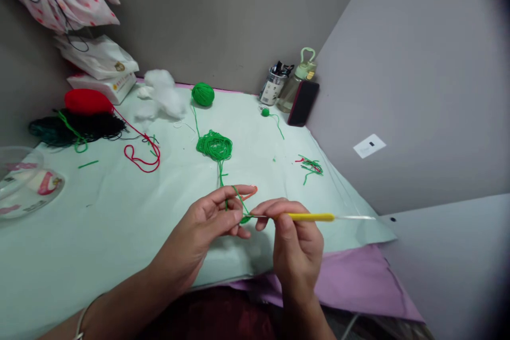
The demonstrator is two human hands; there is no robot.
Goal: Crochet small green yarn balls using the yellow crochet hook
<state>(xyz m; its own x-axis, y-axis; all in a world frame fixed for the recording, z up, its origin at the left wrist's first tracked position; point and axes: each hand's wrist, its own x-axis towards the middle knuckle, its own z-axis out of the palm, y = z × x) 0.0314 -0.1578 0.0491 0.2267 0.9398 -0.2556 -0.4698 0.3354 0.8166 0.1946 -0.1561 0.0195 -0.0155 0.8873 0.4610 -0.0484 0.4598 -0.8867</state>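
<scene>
My right hand (pixel 292 236) is closed around a crochet hook with a yellow handle (pixel 311 217). The hook's thin metal tip points left, at a small green crochet piece (pixel 245 219). Thumb and fingers of my left hand (pixel 213 218) pinch that piece, and green yarn (pixel 240 195) loops over the raised index finger. An orange clip-like thing (pixel 250 193) shows just beyond that fingertip; whether it touches the hand I cannot tell. From my left hand the yarn leads back to a loose green coil (pixel 215 145), which links to a green yarn ball (pixel 203 94).
Red yarn (pixel 88 102), dark yarn (pixel 79 127) and white stuffing (pixel 164 94) lie at the left back. A phone (pixel 303 103) leans by a bottle (pixel 290 93) and a can of pens (pixel 272 86). Yarn scraps (pixel 311 165) lie right; a plastic container (pixel 30 186) stands left.
</scene>
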